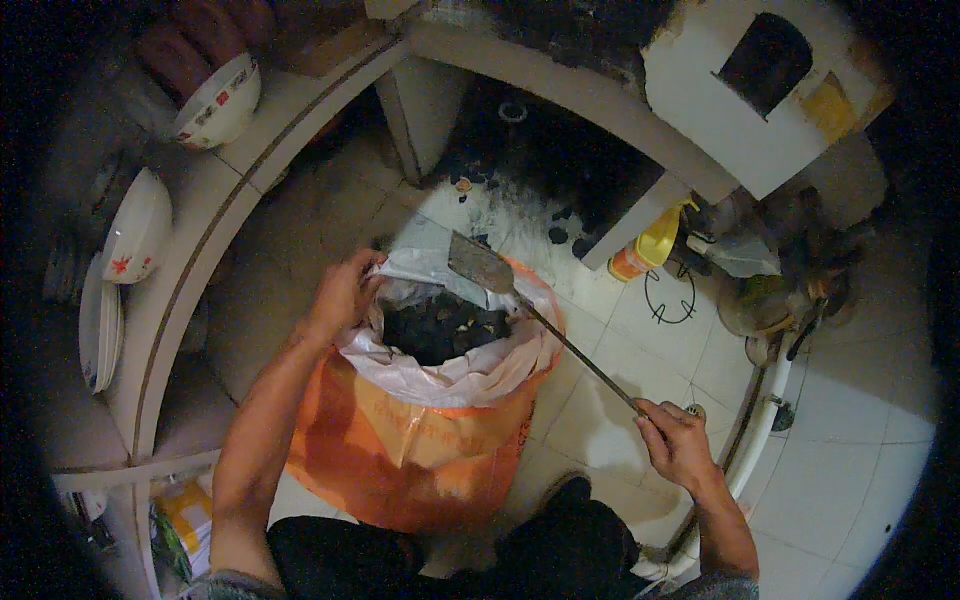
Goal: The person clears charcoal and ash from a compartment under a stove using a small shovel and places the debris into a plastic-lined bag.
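Observation:
An orange woven sack [420, 457] stands upright on the floor before me, its white inner lining [442, 386] folded outward around the mouth. Dark lumps that look like charcoal [439, 330] fill the part of the inside that I can see. My left hand [349, 289] grips the rim of the sack at its far left. In my right hand [675, 442] is the thin rod handle of a small metal shovel [484, 266]. The shovel's flat blade hovers over the far rim of the sack, and nothing shows on it. Whether it touches the lining I cannot tell.
Beyond the sack, black lumps and pale ash [517, 202] litter the tiles under a counter. To the right are a yellow bottle [645, 244], a black wire ring stand [670, 296] and a white pipe [765, 420]. Bowls [139, 229] sit along the left counter.

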`<state>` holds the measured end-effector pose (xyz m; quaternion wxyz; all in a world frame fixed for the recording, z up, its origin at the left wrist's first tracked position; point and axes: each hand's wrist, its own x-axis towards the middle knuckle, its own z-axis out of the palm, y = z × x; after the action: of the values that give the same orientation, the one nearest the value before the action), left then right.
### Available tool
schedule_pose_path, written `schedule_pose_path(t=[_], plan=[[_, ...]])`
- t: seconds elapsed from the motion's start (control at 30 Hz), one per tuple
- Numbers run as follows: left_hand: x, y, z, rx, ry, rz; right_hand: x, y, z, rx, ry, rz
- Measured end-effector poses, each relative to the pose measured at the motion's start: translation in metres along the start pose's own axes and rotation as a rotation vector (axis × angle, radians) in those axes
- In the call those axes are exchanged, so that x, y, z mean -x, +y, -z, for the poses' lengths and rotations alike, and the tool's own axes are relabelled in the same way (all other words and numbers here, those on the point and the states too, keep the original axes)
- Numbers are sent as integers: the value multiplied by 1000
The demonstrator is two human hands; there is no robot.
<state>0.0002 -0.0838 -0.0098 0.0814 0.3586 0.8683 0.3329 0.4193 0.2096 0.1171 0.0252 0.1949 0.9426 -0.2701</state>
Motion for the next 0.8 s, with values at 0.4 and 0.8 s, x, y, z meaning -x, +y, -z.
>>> schedule_pose_path(t=[0.4, 0.8], plan=[[3, -8, -5, 51, 6, 69, -73, 7, -16, -764, -105, -630], [8, 10, 0, 144, -8, 157, -311, 10, -124, -1128, -4, -485]])
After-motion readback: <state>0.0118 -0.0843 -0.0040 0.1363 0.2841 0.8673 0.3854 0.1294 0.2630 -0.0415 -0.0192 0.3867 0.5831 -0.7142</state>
